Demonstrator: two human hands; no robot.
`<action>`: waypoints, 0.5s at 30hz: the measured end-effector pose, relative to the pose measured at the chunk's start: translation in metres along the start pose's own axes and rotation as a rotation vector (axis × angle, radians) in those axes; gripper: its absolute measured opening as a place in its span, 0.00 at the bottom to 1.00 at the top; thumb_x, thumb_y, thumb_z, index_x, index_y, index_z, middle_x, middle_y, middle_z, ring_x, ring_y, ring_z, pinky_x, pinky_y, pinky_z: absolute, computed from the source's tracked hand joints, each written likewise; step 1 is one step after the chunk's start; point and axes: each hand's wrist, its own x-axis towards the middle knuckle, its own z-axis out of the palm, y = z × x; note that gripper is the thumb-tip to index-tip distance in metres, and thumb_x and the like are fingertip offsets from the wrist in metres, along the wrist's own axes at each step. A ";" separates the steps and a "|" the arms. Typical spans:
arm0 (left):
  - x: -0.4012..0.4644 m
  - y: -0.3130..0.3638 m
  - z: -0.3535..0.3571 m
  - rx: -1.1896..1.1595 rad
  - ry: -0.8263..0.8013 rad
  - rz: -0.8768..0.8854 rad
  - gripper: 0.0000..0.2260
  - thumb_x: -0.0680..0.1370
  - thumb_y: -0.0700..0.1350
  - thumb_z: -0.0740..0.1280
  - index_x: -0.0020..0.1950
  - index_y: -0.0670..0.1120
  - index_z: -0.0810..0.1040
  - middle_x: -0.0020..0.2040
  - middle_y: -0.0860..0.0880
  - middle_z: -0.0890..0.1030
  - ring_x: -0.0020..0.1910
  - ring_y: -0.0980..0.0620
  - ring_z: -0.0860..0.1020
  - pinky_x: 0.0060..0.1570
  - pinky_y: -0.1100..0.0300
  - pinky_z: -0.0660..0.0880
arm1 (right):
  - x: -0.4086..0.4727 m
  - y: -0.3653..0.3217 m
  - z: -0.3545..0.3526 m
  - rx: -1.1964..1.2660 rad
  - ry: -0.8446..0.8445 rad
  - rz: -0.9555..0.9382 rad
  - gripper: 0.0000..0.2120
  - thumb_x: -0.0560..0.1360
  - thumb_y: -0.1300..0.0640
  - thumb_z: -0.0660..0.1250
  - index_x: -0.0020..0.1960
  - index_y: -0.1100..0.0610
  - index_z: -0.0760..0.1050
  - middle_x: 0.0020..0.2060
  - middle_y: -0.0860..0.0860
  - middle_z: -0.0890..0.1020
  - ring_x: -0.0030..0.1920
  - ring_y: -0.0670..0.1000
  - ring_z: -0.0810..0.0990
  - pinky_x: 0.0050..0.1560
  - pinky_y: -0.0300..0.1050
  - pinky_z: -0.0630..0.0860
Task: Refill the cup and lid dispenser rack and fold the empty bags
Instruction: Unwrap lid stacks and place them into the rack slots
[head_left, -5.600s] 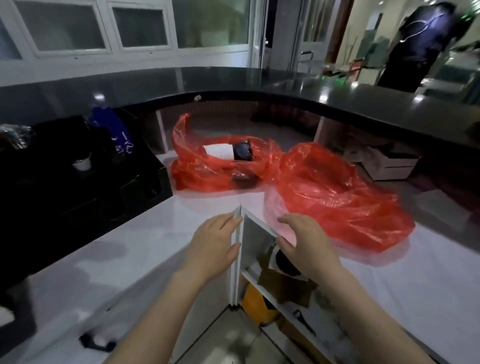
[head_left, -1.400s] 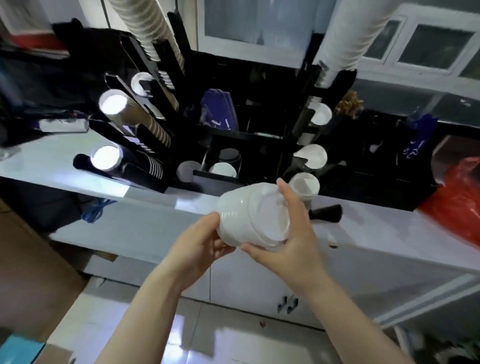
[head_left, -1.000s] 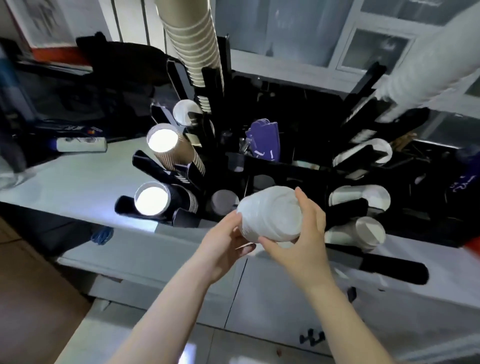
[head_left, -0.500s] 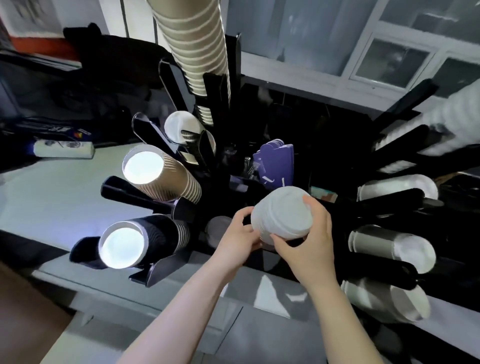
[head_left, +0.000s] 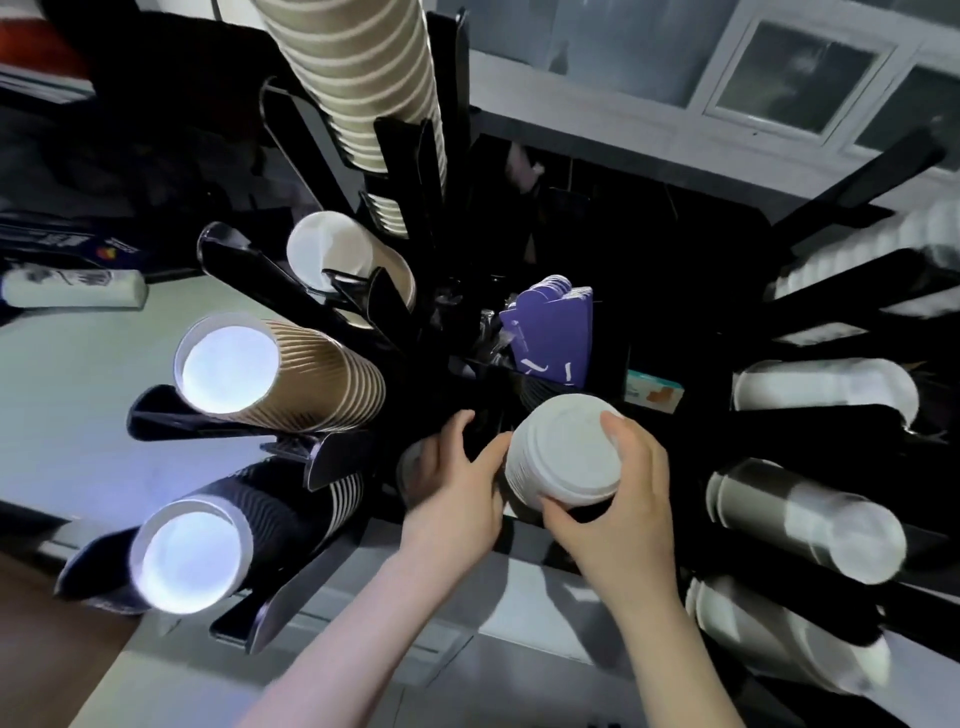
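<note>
Only the person's two forearms and hands show, entering from the bottom edge of the frame. Both forearms are bare as far as the frame reaches — no sleeve, cuff or glove appears on either. The left hand (head_left: 457, 483), at lower centre, carries no ring, watch or band. The right hand (head_left: 623, 499), just right of centre, is likewise unadorned — its fingernails look short and unpainted.
</note>
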 end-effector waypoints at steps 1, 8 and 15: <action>-0.001 -0.001 0.000 0.036 0.013 0.031 0.24 0.72 0.42 0.64 0.67 0.57 0.71 0.75 0.46 0.60 0.62 0.41 0.66 0.59 0.50 0.69 | 0.001 0.000 0.000 -0.007 0.000 -0.003 0.46 0.58 0.59 0.81 0.69 0.46 0.62 0.65 0.43 0.64 0.63 0.34 0.61 0.59 0.18 0.56; -0.005 -0.014 0.004 -0.070 -0.007 0.168 0.25 0.74 0.42 0.66 0.72 0.50 0.69 0.71 0.49 0.71 0.58 0.43 0.76 0.56 0.49 0.75 | 0.004 -0.001 0.002 -0.041 -0.021 -0.029 0.44 0.59 0.54 0.80 0.70 0.49 0.62 0.67 0.49 0.65 0.66 0.41 0.64 0.62 0.22 0.57; -0.009 -0.022 0.005 -0.315 -0.012 0.112 0.34 0.75 0.42 0.67 0.78 0.47 0.54 0.72 0.51 0.68 0.67 0.51 0.69 0.62 0.68 0.63 | -0.009 0.002 0.018 -0.227 -0.134 0.033 0.40 0.62 0.50 0.79 0.71 0.55 0.67 0.69 0.54 0.68 0.70 0.54 0.65 0.69 0.73 0.52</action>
